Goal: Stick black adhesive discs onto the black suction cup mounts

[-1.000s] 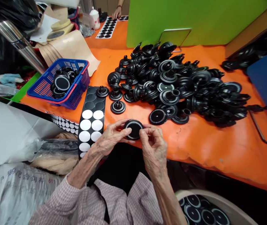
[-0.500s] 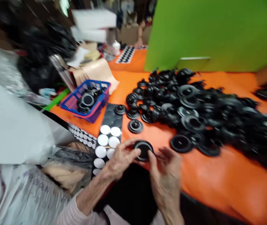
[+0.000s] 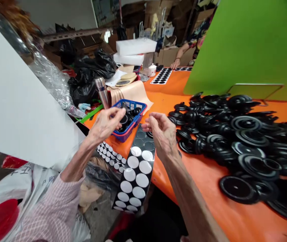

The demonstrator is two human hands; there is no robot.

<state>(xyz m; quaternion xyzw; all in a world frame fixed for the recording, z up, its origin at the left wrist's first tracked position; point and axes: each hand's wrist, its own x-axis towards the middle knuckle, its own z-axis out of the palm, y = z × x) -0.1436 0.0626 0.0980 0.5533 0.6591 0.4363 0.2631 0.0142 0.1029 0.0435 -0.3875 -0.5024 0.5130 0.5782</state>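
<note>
My left hand (image 3: pixel 105 123) is over the left side of a blue and pink basket (image 3: pixel 138 122), its fingers loosely curled and nothing visible in them. Dark round parts (image 3: pixel 124 121) lie inside the basket. Just right of the basket, my right hand (image 3: pixel 161 132) is raised with bent, slightly parted fingers and holds nothing that I can see. Below and between the hands lies a black sheet with white round stickers (image 3: pixel 141 180). A big heap of black round parts (image 3: pixel 221 131) covers the orange table (image 3: pixel 196 188) on the right.
A green panel (image 3: pixel 249 47) stands behind the heap. Left are a white board (image 3: pixel 19 101), a steel flask (image 3: pixel 102 91) and black bags (image 3: pixel 93 70). Another sticker sheet (image 3: pixel 108 155) lies below the basket. Across the table, another person's hand (image 3: pixel 175 64) touches a sheet of black dots (image 3: pixel 162 76).
Both hands have moved up towards the basket and apart. The black disc they held is no longer visible in them. The view has shifted, showing more of the left side.
</note>
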